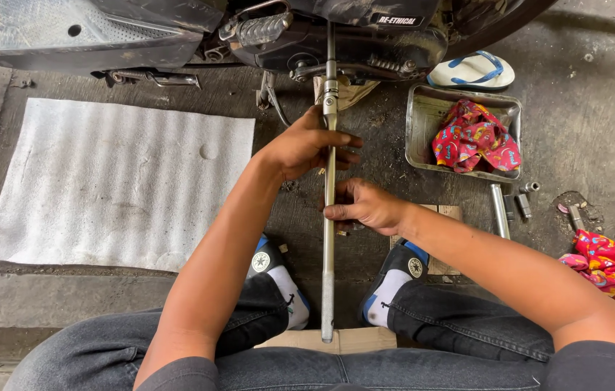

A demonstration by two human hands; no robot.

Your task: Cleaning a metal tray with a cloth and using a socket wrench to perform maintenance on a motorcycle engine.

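Steel runs down the middle of the view: a long extension bar [328, 217] reaches from near the person's knees up to the underside of a motorcycle [336, 36], where its jointed socket end [331, 98] meets the dark engine case. The length seems chosen so the person can sit back on the concrete floor [582, 123] and work from a distance. The left hand [307, 147] wraps the upper part of the bar just below the joint, fingers curled round it and thumb across, a closed grasp that appears to steady the shaft in line. The right hand [365, 205] sits lower, fingertips pinched against the shaft from the right side, wrist bent inward. Both forearms converge on the bar, the left elbow farther forward.

2 shoes [394, 279] are planted either side of the bar, so it lies between the feet. To the left lies a white foam sheet [105, 181]. To the right a metal tray [423, 123] holds a red patterned rag [474, 136]; beside it lie several sockets [517, 203], and a second rag [604, 261] rests well apart. A blue-strapped sandal [470, 71] sits near the wheel.
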